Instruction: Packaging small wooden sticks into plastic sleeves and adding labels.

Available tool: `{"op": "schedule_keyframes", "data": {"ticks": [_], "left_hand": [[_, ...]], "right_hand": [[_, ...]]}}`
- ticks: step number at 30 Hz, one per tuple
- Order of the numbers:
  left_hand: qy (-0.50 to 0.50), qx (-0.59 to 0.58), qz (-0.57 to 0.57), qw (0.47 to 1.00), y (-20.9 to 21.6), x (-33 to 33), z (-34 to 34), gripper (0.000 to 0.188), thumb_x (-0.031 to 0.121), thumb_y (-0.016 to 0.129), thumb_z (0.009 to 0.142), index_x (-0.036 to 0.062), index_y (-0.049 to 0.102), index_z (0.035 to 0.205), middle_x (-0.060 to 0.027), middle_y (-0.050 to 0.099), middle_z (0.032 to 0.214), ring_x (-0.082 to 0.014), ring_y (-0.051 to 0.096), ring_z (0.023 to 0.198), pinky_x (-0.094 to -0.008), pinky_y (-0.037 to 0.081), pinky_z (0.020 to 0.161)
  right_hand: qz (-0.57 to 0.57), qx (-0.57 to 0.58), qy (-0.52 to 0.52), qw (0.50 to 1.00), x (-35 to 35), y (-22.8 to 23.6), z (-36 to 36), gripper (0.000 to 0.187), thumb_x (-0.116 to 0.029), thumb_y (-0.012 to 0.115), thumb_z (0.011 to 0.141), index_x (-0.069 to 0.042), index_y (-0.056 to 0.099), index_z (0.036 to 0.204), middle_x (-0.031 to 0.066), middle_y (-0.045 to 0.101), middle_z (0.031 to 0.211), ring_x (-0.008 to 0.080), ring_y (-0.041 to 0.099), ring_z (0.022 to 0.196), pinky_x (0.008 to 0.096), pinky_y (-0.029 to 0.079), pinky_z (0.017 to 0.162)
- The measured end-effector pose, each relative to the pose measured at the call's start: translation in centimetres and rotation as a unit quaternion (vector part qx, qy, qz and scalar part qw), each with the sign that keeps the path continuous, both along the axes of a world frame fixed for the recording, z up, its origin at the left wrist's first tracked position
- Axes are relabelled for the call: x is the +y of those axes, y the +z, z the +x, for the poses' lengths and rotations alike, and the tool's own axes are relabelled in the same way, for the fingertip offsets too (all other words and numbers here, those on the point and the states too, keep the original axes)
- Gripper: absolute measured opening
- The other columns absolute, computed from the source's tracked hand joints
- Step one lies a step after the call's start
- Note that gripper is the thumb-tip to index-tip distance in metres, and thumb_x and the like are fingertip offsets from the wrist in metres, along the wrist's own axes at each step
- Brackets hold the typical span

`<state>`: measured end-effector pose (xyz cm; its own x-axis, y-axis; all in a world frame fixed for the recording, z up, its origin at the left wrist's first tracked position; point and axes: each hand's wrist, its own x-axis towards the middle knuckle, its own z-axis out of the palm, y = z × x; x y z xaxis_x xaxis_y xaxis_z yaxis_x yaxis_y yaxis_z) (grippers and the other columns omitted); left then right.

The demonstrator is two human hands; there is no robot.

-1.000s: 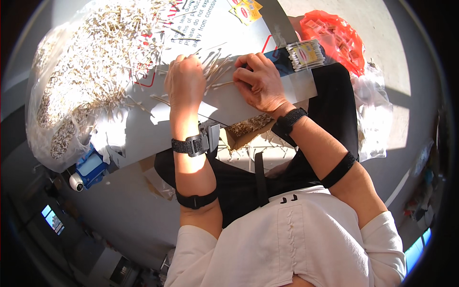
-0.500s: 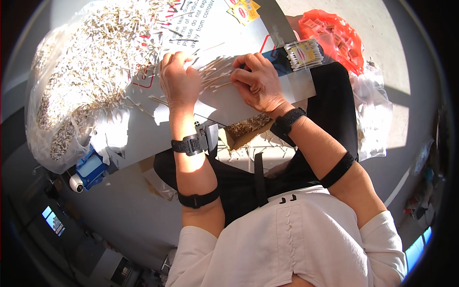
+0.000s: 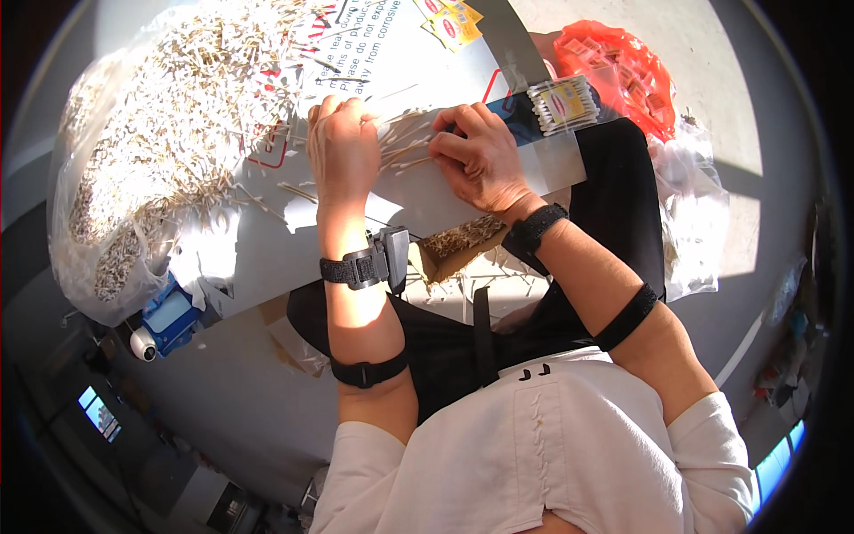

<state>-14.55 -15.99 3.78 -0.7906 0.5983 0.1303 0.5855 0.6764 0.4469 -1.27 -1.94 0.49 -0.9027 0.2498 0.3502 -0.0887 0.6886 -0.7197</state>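
A loose bundle of cotton swabs (image 3: 406, 141) lies on the board between my two hands, its sticks running roughly from one hand to the other. My left hand (image 3: 345, 156) is closed at the left ends of the bundle, fingers curled under; what it pinches is hidden. The fingers of my right hand (image 3: 483, 158) are bent around the right ends of several swabs. Left of my left hand spreads a big heap of loose cotton swabs (image 3: 169, 133) in a clear plastic bag. A flat pack of cotton swabs (image 3: 563, 104) with a yellow label rests right of my right hand.
The printed board (image 3: 276, 236) lies across my lap. At its far edge are yellow label cards (image 3: 455, 27). A red plastic bag (image 3: 627, 76) of small packs and a clear bag (image 3: 694, 214) stand at right. Below the board is a cardboard box (image 3: 458, 245) holding swabs.
My left hand has shifted slightly right, toward the bundle, and turned a little. My right hand has stayed almost in place.
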Motion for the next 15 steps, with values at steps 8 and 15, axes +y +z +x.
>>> {"op": "schedule_keyframes", "data": {"ticks": [8, 15], "left_hand": [[0.085, -0.004, 0.024, 0.996, -0.7, 0.6, -0.5, 0.015, 0.003, 0.059, 0.074, 0.0035, 0.063, 0.088, -0.014, 0.059, 0.093, -0.0351, 0.054, 0.099, -0.0457, 0.045, 0.087], [0.06, -0.057, -0.058, 0.995, -0.9, -1.1, -2.3, 0.011, 0.006, 0.058, 0.074, 0.0043, 0.065, 0.083, -0.0145, 0.062, 0.093, -0.0355, 0.055, 0.099, -0.0445, 0.044, 0.09]], "right_hand": [[-0.008, -0.008, 0.003, 1.0, 0.1, 0.0, 0.1, 0.008, -0.007, 0.066, 0.072, -0.014, 0.063, 0.075, 0.0015, 0.057, 0.097, 0.0248, 0.054, 0.093, 0.0363, 0.044, 0.08], [-0.006, 0.0, -0.001, 1.0, 0.0, 0.0, 0.1, 0.008, -0.008, 0.067, 0.072, -0.014, 0.063, 0.075, 0.0014, 0.057, 0.097, 0.0247, 0.054, 0.093, 0.0365, 0.044, 0.08]]}}
